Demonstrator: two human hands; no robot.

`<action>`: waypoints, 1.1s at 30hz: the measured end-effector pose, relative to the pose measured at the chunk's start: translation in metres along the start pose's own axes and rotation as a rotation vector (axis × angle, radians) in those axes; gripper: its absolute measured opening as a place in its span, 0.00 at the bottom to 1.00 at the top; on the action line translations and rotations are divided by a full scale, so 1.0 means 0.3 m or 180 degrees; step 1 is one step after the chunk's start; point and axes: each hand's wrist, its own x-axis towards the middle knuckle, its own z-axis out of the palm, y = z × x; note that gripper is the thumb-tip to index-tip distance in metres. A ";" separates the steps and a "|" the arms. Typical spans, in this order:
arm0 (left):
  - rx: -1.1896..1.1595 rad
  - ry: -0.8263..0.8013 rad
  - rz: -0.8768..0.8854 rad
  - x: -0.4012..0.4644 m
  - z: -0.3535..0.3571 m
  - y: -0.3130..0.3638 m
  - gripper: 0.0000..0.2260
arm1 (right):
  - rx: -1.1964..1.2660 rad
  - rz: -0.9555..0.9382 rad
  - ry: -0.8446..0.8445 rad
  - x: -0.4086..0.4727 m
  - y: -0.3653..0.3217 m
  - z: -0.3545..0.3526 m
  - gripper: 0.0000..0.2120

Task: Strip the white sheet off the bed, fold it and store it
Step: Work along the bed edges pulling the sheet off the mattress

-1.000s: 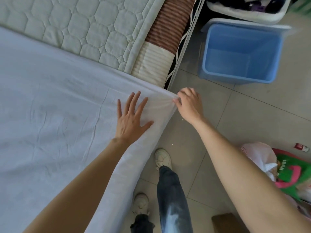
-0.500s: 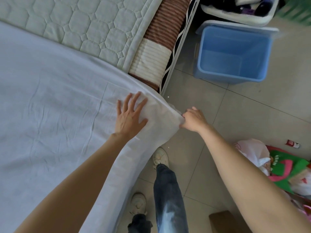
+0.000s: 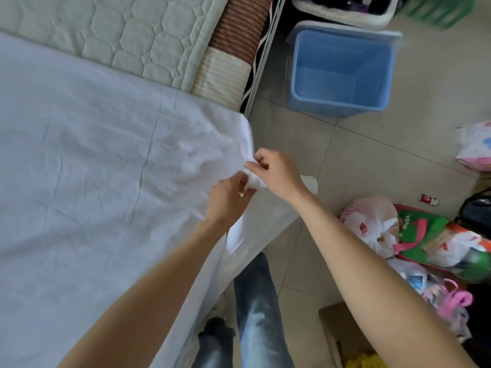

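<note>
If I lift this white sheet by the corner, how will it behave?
Probably floppy: the white sheet bunches between the left hand and right hand and drapes limply over the bed edge. Likely light, since a fingertip pinch gathers it. Expect it to trail.

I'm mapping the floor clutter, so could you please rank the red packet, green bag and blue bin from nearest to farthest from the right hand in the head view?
From the right hand:
1. Blue bin, ahead by the bed.
2. Red packet, rightward on the floor.
3. Green bag, farther right, lower.
</note>
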 end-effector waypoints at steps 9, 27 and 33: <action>-0.0354 -0.0185 0.0076 -0.029 -0.220 -0.068 0.06 | -0.0954 -0.0481 -0.1172 -0.080 0.084 -0.011 0.28; -0.0868 0.0448 -0.0754 -0.522 -0.397 -0.205 0.30 | 0.1568 0.0577 -0.0320 -0.232 -0.574 0.211 0.20; -0.0195 0.0582 -0.1454 -0.442 -0.413 -0.342 0.11 | 0.0951 -0.0339 -0.0374 -0.180 -0.563 0.297 0.29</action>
